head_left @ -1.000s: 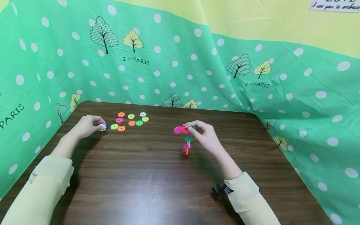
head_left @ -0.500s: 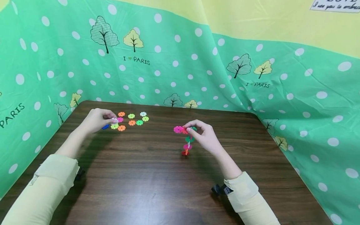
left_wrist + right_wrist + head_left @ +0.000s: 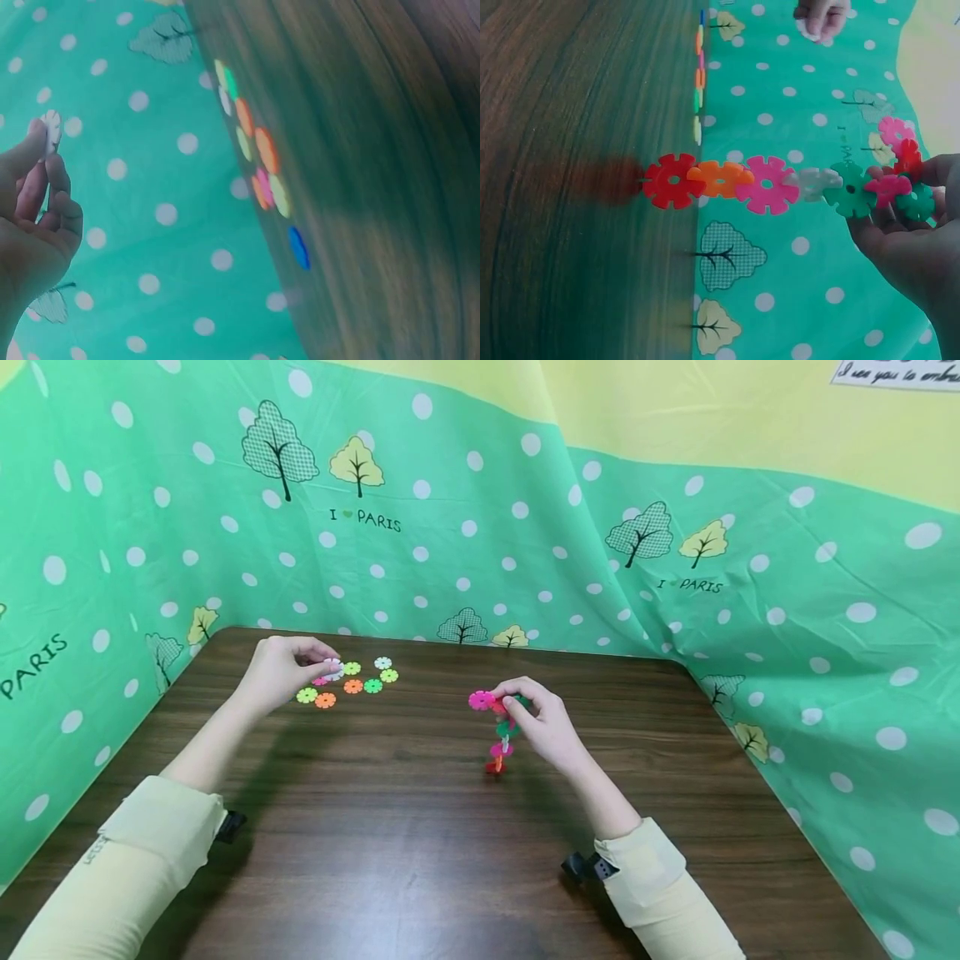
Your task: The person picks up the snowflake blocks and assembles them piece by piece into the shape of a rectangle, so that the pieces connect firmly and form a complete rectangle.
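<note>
My left hand (image 3: 279, 675) pinches a white notched flower disc (image 3: 52, 133) between thumb and fingers, raised above the table. Below and beyond it lie loose flower discs, among them a yellow-green one (image 3: 307, 695) and an orange one (image 3: 326, 701). A blue disc (image 3: 298, 248) shows in the left wrist view; my left hand and arm hide it from the head view. My right hand (image 3: 551, 731) grips the top of a chain of interlocked flower discs (image 3: 768, 184). Red, orange, pink, white and green pieces hang in line, and a pink disc (image 3: 482, 700) sticks out to the left.
The dark wooden table (image 3: 420, 827) spans the view. Its far edge meets a green dotted curtain (image 3: 465, 527). More loose discs, including a green one (image 3: 373, 686) and a white one (image 3: 383, 662), lie at the back left.
My left hand has lifted the white disc and carried it right and away from the blue disc, over the loose pieces. The right hand with the chain has barely moved.
</note>
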Motion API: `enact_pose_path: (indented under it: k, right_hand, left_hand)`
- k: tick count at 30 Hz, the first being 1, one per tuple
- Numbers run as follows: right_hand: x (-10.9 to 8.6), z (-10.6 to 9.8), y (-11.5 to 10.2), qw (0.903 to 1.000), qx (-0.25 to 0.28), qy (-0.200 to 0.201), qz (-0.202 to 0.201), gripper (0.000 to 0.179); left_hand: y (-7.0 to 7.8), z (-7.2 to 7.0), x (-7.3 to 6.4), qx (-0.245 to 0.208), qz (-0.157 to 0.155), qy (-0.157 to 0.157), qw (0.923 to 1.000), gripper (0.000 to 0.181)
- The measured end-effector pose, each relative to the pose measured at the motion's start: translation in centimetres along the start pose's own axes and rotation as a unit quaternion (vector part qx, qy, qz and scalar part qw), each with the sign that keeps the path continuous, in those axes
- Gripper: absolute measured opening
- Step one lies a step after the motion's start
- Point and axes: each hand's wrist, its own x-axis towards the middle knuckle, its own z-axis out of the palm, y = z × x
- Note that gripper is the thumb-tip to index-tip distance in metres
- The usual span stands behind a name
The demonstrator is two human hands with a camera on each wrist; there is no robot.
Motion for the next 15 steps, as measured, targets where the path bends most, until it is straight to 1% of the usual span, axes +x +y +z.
enact_pose_path:
  k: [4, 7, 11, 15]
  right_hand:
    - [0.3, 0.2, 1.8, 1.0, 0.003, 0.006, -0.006, 0.016]
    - [0.3, 0.5, 1.3, 0.9998, -0.007, 0.016, 0.001, 0.017]
    - [0.1, 0.9, -0.7, 0.9994, -0.007, 0.027, 0.022, 0.02]
    - [0.1, 1.2, -0.9, 0.9988, -0.02, 0.038, 0.023, 0.016]
  left_hand:
    - [1.4, 0.3, -0.1, -0.021, -0.007, 0.013, 0.9997, 0.015]
    - [2.6, 0.6, -0.2, -0.034, -0.006, 0.025, 0.9991, 0.016]
    - [4.2, 1.1, -0.3, -0.05, -0.004, 0.037, 0.998, 0.018]
    - [5.5, 1.6, -0.5, -0.065, -0.005, 0.043, 0.997, 0.018]
